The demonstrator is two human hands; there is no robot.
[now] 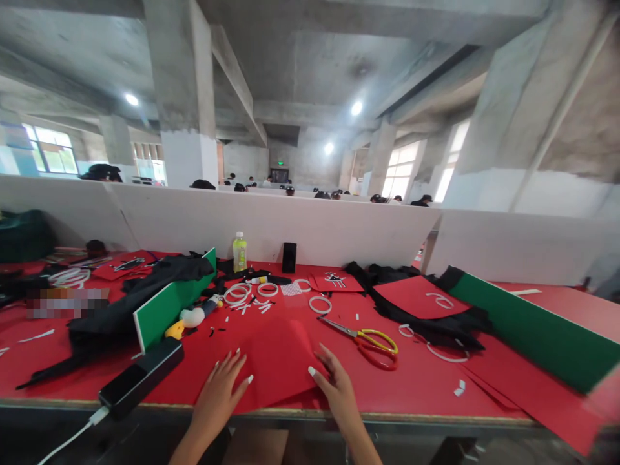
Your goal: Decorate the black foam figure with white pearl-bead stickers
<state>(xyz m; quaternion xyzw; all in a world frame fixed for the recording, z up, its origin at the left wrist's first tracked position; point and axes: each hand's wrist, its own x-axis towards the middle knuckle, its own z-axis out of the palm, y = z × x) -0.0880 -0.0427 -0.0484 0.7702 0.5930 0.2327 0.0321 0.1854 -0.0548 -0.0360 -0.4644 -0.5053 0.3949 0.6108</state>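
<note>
In front of me on the red tabletop lies a red sheet [279,365], smooth and close to the front edge. My left hand [220,386] rests palm down along its left side, fingers spread and thumb pointing at the sheet. At the sheet's right edge is my right hand [338,389], its thumb apart from the bent fingers and its tips touching or just over the edge. Neither hand grips anything that I can see. Scissors [372,345] with yellow and red handles lie beyond my right hand, blades pointing left.
White rings [320,305] and cut strips [264,306] lie farther back. Green divider boards [165,315] [537,329] stand on both sides. A black power bank [143,374] with a cable sits front left. Black cloth [106,323], a bottle [239,252] and red sheets [420,298] are around.
</note>
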